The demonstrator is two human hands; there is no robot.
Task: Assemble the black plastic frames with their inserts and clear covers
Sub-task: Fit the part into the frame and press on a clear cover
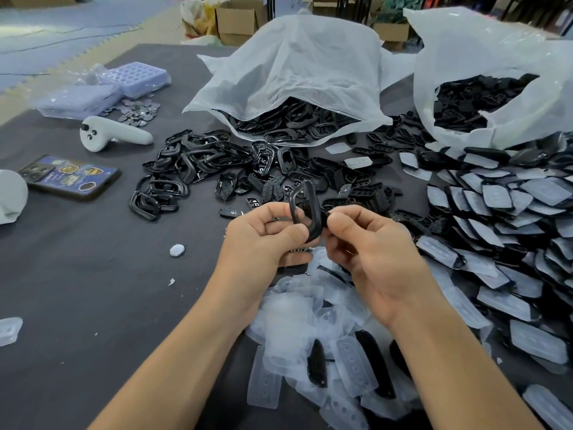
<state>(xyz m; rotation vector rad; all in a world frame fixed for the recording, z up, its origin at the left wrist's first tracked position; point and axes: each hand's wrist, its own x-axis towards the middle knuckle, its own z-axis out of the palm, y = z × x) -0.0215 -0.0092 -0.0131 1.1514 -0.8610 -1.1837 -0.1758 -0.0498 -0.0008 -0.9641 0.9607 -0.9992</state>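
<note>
A black plastic frame (pixel 305 209) stands on edge between my two hands above the table's middle. My left hand (pixel 263 240) grips its lower left side with curled fingers and thumb. My right hand (pixel 369 243) pinches the frame's right side, where a small black insert (pixel 326 217) seems to sit; that spot is partly hidden by my fingers. Loose black frames (pixel 186 169) lie in a heap to the left. Black inserts (pixel 356 187) are scattered just beyond my hands. Clear covers (pixel 297 321) are piled under my wrists.
Two white plastic bags stand at the back, one spilling frames (pixel 294 82), one holding black parts (pixel 483 88). Finished pieces (pixel 502 231) are stacked at the right. A phone (pixel 69 176), a white controller (pixel 114 133), metal discs (pixel 139 111) and blister trays (pixel 136 76) lie at the left.
</note>
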